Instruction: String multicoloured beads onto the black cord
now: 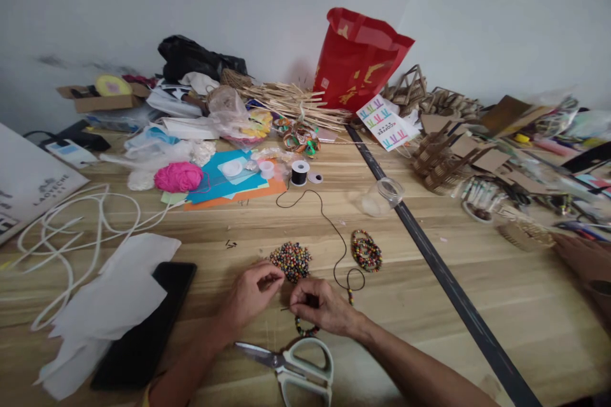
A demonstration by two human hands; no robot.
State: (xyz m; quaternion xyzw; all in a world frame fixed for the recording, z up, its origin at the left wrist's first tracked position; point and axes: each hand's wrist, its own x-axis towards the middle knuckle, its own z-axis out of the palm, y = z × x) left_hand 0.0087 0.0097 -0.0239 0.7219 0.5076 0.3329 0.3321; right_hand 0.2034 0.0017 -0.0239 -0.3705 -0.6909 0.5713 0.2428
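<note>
My left hand (251, 296) pinches a small bead at the near edge of a pile of coloured beads (291, 260) on the wooden table (429, 331). My right hand (319, 305) is closed on a black cord with a partly strung row of beads (305, 330) hanging below it. The black cord (334, 229) runs in a loop from my right hand back to a black spool (300, 172). A finished stack of beaded bracelets (366, 250) lies just right of the cord.
White-handled scissors (296, 364) lie near the front edge. A black phone (143, 324) and white paper (112, 302) are at the left, with white tubing (71, 222), pink yarn (178, 177), a clear jar (382, 196), a red bag (358, 60) and cardboard pieces (453, 146) beyond.
</note>
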